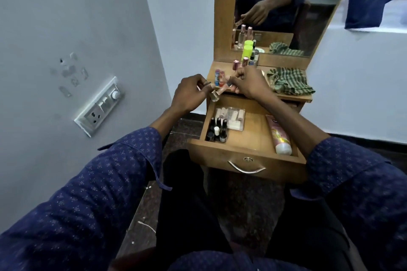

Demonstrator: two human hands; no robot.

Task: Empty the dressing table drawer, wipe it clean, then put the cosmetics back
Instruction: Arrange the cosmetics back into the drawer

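Observation:
The wooden drawer (pixel 246 152) of the dressing table stands pulled open. Inside lie several dark nail polish bottles (pixel 217 131) at the left, a clear pack of small cosmetics (pixel 231 117) behind them, and a pink tube (pixel 279 136) along the right side. Above the drawer's back edge, my left hand (pixel 189 97) holds a small gold-coloured bottle (pixel 214 95). My right hand (pixel 248 82) pinches a slim pinkish tube (pixel 223 89) beside it. On the table top (pixel 295 95) stand lip balms (pixel 218 77), small bottles and a neon green container (pixel 247 50).
A green striped cloth (pixel 286 82) lies crumpled on the right of the table top. The mirror (pixel 275 6) rises behind it. A switch and socket panel (pixel 99 105) is on the wall at left. My knees sit just below the drawer front.

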